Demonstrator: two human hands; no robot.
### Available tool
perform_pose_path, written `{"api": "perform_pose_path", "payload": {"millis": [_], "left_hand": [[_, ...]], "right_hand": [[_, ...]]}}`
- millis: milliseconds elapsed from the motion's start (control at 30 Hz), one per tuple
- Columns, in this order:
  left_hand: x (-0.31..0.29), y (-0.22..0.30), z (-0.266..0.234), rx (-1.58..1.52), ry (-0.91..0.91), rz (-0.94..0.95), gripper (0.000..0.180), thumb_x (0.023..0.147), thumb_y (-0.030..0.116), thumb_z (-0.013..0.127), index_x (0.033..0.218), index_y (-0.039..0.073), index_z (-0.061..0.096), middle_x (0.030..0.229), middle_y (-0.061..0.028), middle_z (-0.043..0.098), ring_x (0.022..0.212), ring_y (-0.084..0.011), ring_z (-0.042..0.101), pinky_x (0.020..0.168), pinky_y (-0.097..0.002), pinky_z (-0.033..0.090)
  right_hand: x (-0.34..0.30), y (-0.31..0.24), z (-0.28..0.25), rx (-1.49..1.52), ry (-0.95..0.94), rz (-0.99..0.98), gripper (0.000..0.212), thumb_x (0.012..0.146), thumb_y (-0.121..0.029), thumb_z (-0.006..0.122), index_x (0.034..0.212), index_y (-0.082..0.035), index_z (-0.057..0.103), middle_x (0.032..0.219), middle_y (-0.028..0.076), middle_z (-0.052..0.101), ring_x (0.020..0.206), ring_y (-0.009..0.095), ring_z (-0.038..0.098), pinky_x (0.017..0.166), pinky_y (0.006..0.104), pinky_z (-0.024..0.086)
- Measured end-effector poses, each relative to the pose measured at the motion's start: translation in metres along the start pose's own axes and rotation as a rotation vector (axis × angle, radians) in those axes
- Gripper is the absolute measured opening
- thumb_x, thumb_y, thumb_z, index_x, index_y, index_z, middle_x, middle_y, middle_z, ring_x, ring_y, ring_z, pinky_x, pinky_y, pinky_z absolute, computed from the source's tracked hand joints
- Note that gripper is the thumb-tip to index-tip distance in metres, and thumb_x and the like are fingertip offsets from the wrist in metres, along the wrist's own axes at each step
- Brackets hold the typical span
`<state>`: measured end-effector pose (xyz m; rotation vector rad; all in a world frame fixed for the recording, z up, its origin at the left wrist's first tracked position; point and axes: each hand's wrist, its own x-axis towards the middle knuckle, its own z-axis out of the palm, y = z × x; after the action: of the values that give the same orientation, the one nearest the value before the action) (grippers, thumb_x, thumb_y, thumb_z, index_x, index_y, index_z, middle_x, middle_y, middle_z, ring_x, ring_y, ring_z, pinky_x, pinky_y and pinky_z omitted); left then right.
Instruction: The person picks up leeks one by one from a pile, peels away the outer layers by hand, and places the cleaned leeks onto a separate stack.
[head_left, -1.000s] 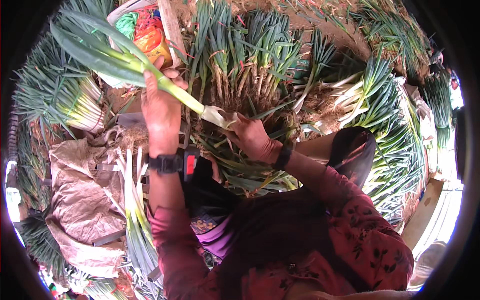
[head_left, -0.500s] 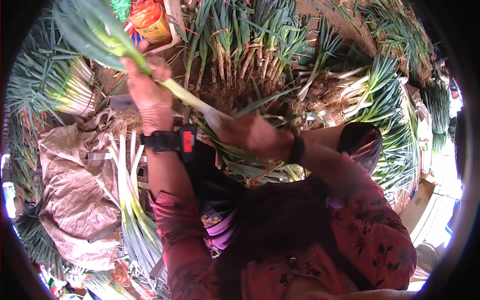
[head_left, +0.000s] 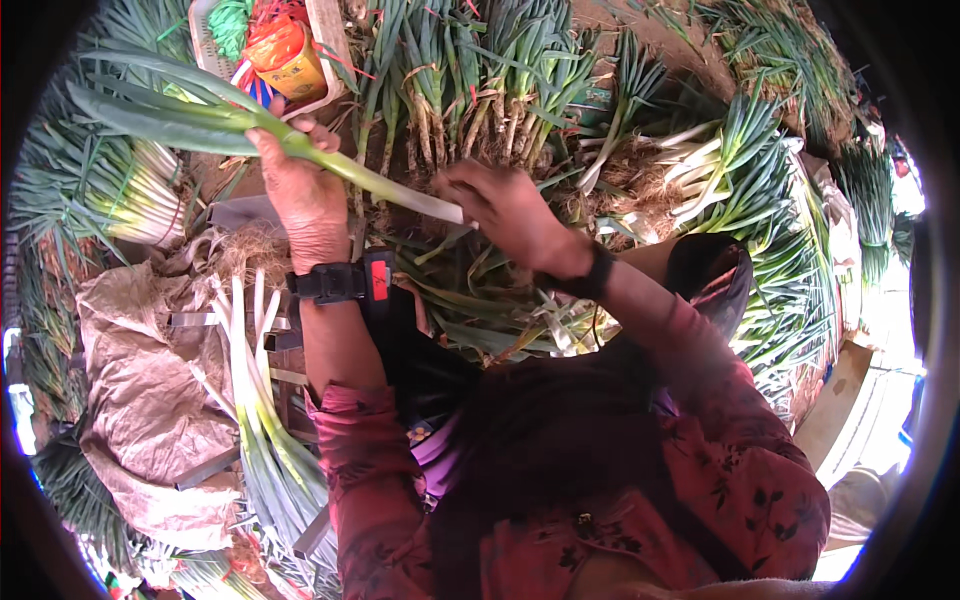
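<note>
My left hand (head_left: 305, 180) is closed round the middle of a large green onion (head_left: 385, 185). Its broad green leaves spread to the upper left, and its white end points right, across the front of me. Close by that white end is my right hand (head_left: 510, 215), with bent, slightly blurred fingers; whether they touch or pinch the stalk cannot be made out. Below my left forearm, several other green onions (head_left: 250, 370) lie with their roots toward the top, beside a brownish cloth sack (head_left: 150, 380).
Upright green onion bunches (head_left: 500, 80) stand ahead. A tied bunch (head_left: 140, 190) lies at left, and more green onions (head_left: 720, 190) are heaped at right. A pale plastic basket (head_left: 335, 50) holds an orange-and-yellow container (head_left: 290, 60) and green strands. Loose leaves (head_left: 490, 310) lie near my lap.
My right hand has shifted up and slightly right from the stalk, uncovering its white end. The leafy end has swung down and to the left in my left hand, which keeps its hold.
</note>
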<state>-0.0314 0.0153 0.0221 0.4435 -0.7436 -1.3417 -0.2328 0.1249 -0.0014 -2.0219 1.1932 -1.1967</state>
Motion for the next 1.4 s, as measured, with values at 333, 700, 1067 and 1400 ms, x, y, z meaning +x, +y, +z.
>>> {"api": "perform_pose_path", "payload": {"millis": [333, 700, 1067, 1400], "left_hand": [[-0.005, -0.018, 0.023, -0.143, 0.038, -0.192, 0.034, 0.094, 0.031, 0.052, 0.112, 0.002, 0.053, 0.096, -0.0078, 0.060, 0.078, -0.0169, 0.054, 0.070, -0.0296, 0.045], [-0.003, -0.033, 0.026, -0.167, -0.256, -0.269, 0.029, 0.094, 0.023, 0.053, 0.115, 0.002, 0.051, 0.074, -0.0029, 0.051, 0.057, -0.0094, 0.043, 0.048, -0.0221, 0.033], [0.017, 0.002, -0.014, -0.037, 0.152, -0.008, 0.031, 0.088, 0.024, 0.062, 0.109, 0.003, 0.054, 0.067, 0.0019, 0.047, 0.053, -0.0078, 0.040, 0.046, -0.0212, 0.033], [0.008, -0.001, -0.013, 0.066, 0.160, 0.057, 0.026, 0.093, 0.024, 0.054, 0.110, 0.005, 0.051, 0.071, 0.0009, 0.044, 0.056, -0.0096, 0.036, 0.051, -0.0234, 0.032]], "right_hand": [[0.021, 0.013, 0.003, 0.146, -0.131, 0.057, 0.024, 0.085, -0.017, 0.065, 0.102, -0.004, 0.057, 0.089, 0.005, 0.058, 0.076, 0.013, 0.060, 0.065, 0.0279, 0.048], [0.015, -0.001, 0.020, -0.099, 0.184, -0.019, 0.024, 0.075, -0.011, 0.072, 0.092, -0.005, 0.057, 0.088, 0.011, 0.059, 0.082, 0.028, 0.061, 0.072, 0.0324, 0.049], [-0.087, 0.011, -0.011, -0.005, 0.068, 0.124, 0.016, 0.091, -0.017, 0.055, 0.099, -0.003, 0.053, 0.083, 0.014, 0.061, 0.070, 0.026, 0.064, 0.063, 0.0341, 0.050], [-0.069, 0.016, -0.017, -0.056, -0.138, 0.102, 0.015, 0.083, -0.011, 0.060, 0.094, -0.002, 0.056, 0.090, 0.014, 0.059, 0.083, 0.031, 0.059, 0.069, 0.0407, 0.048]]}}
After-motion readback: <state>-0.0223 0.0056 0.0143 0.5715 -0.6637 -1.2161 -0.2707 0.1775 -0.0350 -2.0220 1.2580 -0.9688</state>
